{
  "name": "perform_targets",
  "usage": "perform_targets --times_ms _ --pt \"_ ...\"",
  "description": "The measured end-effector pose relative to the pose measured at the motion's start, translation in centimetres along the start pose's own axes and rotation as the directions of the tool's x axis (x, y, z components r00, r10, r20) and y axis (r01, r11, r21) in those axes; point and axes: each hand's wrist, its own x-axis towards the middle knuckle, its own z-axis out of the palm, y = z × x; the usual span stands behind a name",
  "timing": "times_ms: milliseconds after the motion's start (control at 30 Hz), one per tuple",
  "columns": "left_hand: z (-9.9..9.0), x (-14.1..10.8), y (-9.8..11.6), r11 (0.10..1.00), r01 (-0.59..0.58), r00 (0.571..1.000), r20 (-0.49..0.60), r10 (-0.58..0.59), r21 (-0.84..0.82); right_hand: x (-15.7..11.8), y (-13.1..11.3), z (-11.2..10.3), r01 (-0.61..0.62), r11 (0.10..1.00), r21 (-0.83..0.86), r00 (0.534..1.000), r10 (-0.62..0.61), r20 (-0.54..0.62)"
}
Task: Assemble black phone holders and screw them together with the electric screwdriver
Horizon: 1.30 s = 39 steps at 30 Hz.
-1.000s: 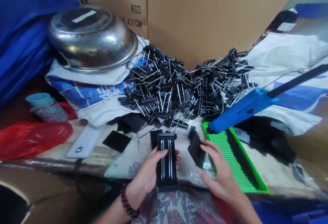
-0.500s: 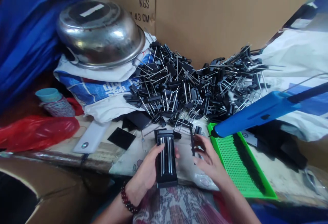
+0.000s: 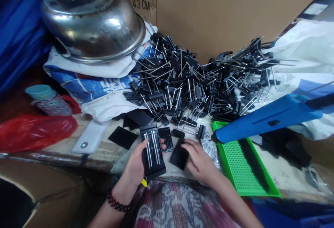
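Observation:
Tilted in my left hand [image 3: 136, 162] is a black plastic frame [image 3: 152, 151] with slim metal rods lying lengthwise in it; my thumb presses its left side and fingertips show at its right. My right hand [image 3: 198, 158] grips the upper right edge of a flat black plate [image 3: 179, 154], which is low over the tabletop. Between the two lies a ribbed black piece [image 3: 166, 139], partly behind the frame. Just beyond my right hand is a loose part with black ends and metal rods [image 3: 191, 127].
A big heap of black parts with rods [image 3: 188, 78] fills the back. At right, a blue electric screwdriver [image 3: 261, 118] hangs over a green tray [image 3: 273, 190] holding small dark pieces. To the left are a metal basin [image 3: 91, 22], a white power bank [image 3: 90, 137] and black plates [image 3: 123, 137].
My left hand has shifted left and tilted the frame. My right hand has moved left and lower, turning the plate from edge-on to flatter. The view has shifted slightly.

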Motion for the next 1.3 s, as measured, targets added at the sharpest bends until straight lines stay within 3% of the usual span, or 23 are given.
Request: perform_targets --times_ms 67,133,367,567,733,833,933,1067,1200,1300 --pt "-0.2 -0.1 0.1 0.999 -0.028 0.999 -0.028 0.027 -0.022 0.7 0.2 0.0 0.135 0.975 -0.176 0.985 -0.114 0.127" --pt "-0.4 -0.1 0.1 0.998 -0.053 0.998 -0.046 0.051 -0.044 1.3 0.4 -0.2 0.211 0.939 -0.270 0.963 -0.153 0.222" --pt "-1.1 -0.1 0.0 0.996 -0.050 0.998 -0.052 0.047 -0.076 1.5 0.1 -1.0 0.283 0.902 -0.325 0.942 -0.197 0.272" --pt "-1.2 -0.1 -0.3 0.994 -0.065 0.998 -0.024 0.063 -0.091 0.4 0.9 -0.8 0.261 0.898 -0.355 0.949 -0.171 0.264" --pt "-1.0 0.1 -0.4 0.995 -0.063 0.998 -0.031 0.061 -0.072 0.4 1.6 -0.7 0.097 0.892 -0.442 0.989 -0.035 0.147" --pt "-0.6 0.0 -0.9 0.991 -0.092 0.996 -0.013 0.091 -0.094 0.7 1.0 -1.1 -0.014 0.957 -0.289 1.000 0.011 -0.012" --pt "-0.1 0.1 -1.9 0.984 -0.113 0.992 0.035 0.119 -0.138 1.3 -1.1 -1.6 -0.026 0.998 -0.059 0.993 0.019 -0.114" --pt "0.5 0.7 -3.3 0.963 -0.134 0.985 0.077 0.155 -0.233 2.5 -4.5 -2.0 0.023 0.999 0.031 0.990 -0.018 -0.139" --pt "1.0 1.0 -4.4 0.950 -0.139 0.969 0.159 0.188 -0.278 3.6 -6.4 -1.6 0.001 0.998 -0.069 0.990 -0.011 -0.140" --pt "1.4 1.0 -4.9 0.940 -0.194 0.957 0.156 0.244 -0.280 4.1 -6.8 -1.1 -0.029 0.993 -0.117 0.991 0.013 -0.135"
